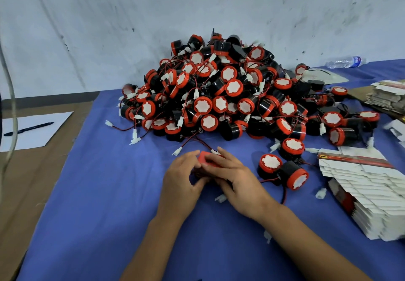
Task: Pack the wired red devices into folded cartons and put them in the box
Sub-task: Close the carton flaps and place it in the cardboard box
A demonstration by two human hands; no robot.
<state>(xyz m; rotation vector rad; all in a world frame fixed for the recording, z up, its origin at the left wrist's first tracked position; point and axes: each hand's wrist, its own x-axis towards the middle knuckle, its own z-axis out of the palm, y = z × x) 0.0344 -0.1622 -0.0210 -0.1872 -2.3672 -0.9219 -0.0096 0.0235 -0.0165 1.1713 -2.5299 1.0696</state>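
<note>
Both hands meet over the blue-covered tabletop point(105, 193), working on one small red carton point(207, 160). The left hand point(182, 184) curls its fingers and thumb round the carton's left end; the right hand point(238, 184) lies over its right side with fingers bent onto the top. A red-and-black wire with a white plug point(177, 151) trails out from behind the carton.

Just beyond the hands rises a large heap of red devices point(230, 92), leaning against the white wall point(197, 7); its loose wires spill toward the carton. Two more devices point(282, 171) sit just beside the right hand. Further right, a slanted stack of flat cartons point(368, 193) reaches the frame's edge, with another stack point(388, 96) behind it and a water bottle point(346, 61) lying by the wall.

Open cloth stretches to the left of the hands and toward the viewer. The cloth's left edge gives way to brown surface carrying a white sheet point(32, 129) and a pen point(28, 128).
</note>
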